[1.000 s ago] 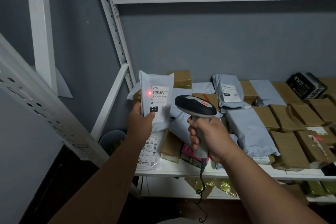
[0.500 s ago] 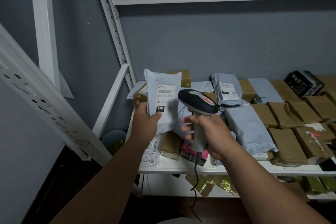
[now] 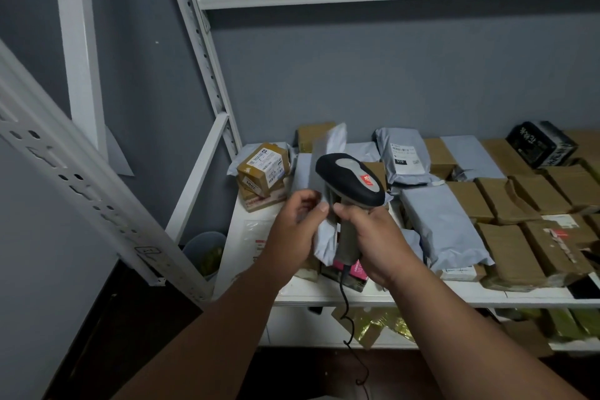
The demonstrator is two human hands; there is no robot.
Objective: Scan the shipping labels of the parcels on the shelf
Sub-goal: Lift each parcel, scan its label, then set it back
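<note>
Left hand [image 3: 293,230] pinches grey parcel [image 3: 324,172] upright above shelf [image 3: 422,294] front edge; right hand [image 3: 373,237] curled round scanner [image 3: 349,180] handle. Label not visible. Risk: slick parcel slipping from fingers; hands crowded, cord [image 3: 345,302] may snag.

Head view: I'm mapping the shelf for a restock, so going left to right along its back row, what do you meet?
Stacked brown boxes → grey labelled mailer bag → plain grey bag → black box.
</note>
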